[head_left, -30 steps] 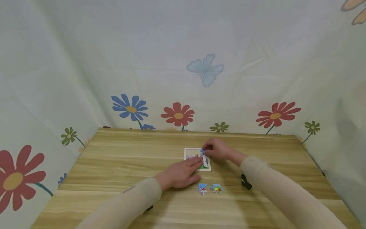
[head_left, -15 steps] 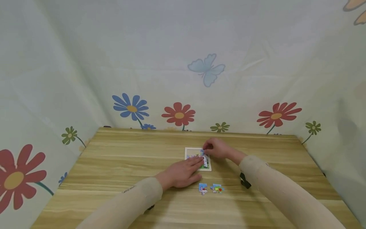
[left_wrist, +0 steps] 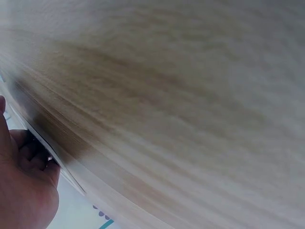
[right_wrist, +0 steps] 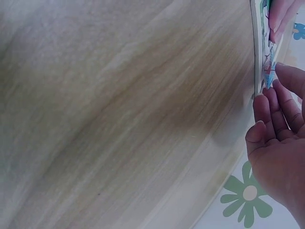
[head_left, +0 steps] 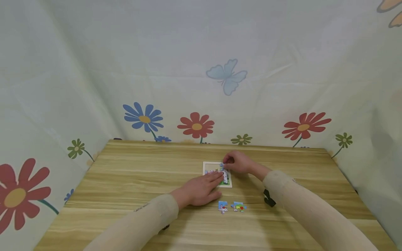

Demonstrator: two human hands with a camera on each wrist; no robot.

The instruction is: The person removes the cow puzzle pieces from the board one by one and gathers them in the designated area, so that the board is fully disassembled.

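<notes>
A small framed jigsaw puzzle [head_left: 207, 166] lies on the wooden table, partly filled with pieces that show a white animal on green. My left hand [head_left: 201, 190] rests on it, fingers stretched over the lower pieces. At the frame's upper right corner, my right hand [head_left: 238, 163] pinches a blue puzzle piece [right_wrist: 269, 75], which stands tilted at the frame's edge in the right wrist view. Fingers hide part of that piece. Nearer to me lie two loose pieces: a blue one with white and red [head_left: 223, 206] and a blue, yellow and red one [head_left: 238, 206].
The wooden table [head_left: 141, 167] reaches back to a pale cloth wall [head_left: 176, 80] printed with flowers and a butterfly. Cloth also hangs at both sides. A dark strap part [head_left: 269, 198] shows beneath the right sleeve.
The right fingers shift very slightly at the blue puzzle piece in the frame's corner. My left hand stays on the puzzle, and the two loose pieces keep their places.
</notes>
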